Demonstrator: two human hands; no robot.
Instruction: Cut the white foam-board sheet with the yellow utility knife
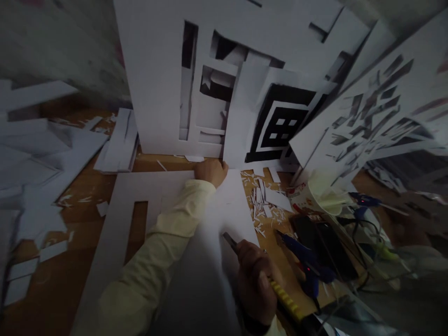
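Note:
My right hand (255, 280) is wrapped around a utility knife (285, 298) with a yellow ribbed handle. Its blade end points up and left over a white board (217, 228) lying flat on the table. At that board's far edge rests my left hand (212, 171), curled closed, with its fingertips hidden; whether it pinches anything I cannot tell. The flat board has a rectangular cut-out on its left side. Just beyond my left hand, a white panel (157, 93) with several cut-out openings stands upright.
Paper scraps (261, 200) litter the table (84, 242). At right are a paper cup (313, 196), a blue glue gun (304, 256), another blue glue gun (366, 200), dark phones (332, 247) and tangled cables. White offcuts (38, 149) pile up at left. A slatted white panel (367, 107) leans at right.

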